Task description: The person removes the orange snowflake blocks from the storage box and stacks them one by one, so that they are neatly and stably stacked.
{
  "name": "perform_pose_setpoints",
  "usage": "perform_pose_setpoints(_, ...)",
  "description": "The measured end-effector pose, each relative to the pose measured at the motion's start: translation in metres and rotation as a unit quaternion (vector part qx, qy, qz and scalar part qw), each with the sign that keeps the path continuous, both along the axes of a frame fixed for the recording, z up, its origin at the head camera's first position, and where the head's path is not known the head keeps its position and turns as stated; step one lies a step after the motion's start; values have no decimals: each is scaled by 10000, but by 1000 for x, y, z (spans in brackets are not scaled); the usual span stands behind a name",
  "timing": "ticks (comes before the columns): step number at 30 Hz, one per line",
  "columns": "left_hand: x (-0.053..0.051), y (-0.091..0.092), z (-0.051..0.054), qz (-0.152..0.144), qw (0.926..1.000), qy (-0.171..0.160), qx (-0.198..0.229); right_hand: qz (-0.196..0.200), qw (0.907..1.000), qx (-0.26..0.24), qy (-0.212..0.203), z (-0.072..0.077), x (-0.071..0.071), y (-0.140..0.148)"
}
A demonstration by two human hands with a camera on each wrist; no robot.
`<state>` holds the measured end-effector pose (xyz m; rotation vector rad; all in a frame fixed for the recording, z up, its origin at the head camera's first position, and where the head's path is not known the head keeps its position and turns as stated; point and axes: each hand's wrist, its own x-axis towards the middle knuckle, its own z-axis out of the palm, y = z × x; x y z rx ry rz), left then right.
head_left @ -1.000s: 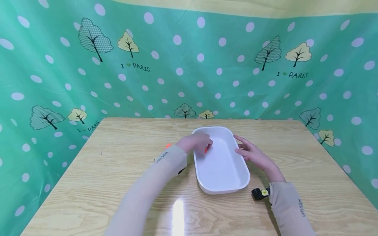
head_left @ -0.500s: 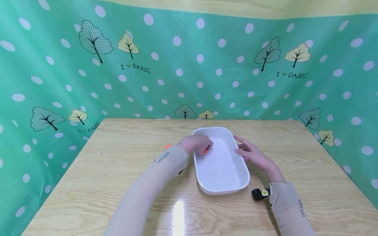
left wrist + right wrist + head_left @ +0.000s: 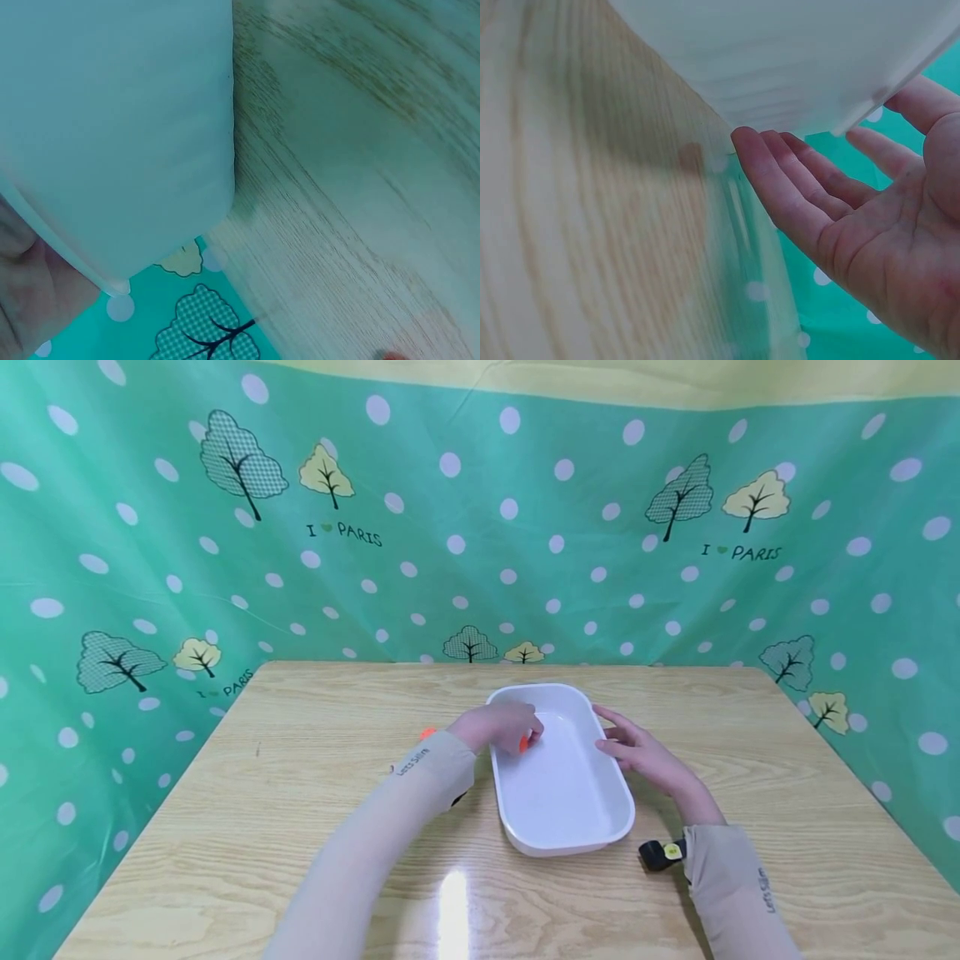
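Observation:
A white rectangular tub sits on the table, its long side running away from me. My left hand reaches over its left rim with curled fingers. A small orange object shows between those fingers; its kind is mostly hidden by the hand. My right hand lies at the tub's right side, thumb near the rim. In the right wrist view its fairly straight fingers rest against the tub's outer wall. The left wrist view has the tub's outer wall large and part of the left hand.
Another orange thing peeks out behind the left forearm, mostly hidden. The wooden table stretches around the tub. A green curtain with white dots and trees hangs behind it. A black wrist camera sits beside the right cuff.
My left hand's fingers shift slightly within the tub, and a bit more of the orange object shows. The tub and my right hand keep their places.

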<state>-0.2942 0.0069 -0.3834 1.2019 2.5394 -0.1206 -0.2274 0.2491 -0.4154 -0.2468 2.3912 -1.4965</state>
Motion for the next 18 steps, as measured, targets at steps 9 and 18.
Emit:
perform_pose_setpoints(9,-3,1,-7,183,9986,-128,472,59,10000,5,40,0,0,1)
perform_pose_setpoints(18,-5,1,-10,167,9981,5,597,134,9999,-81,33,4,2,1)
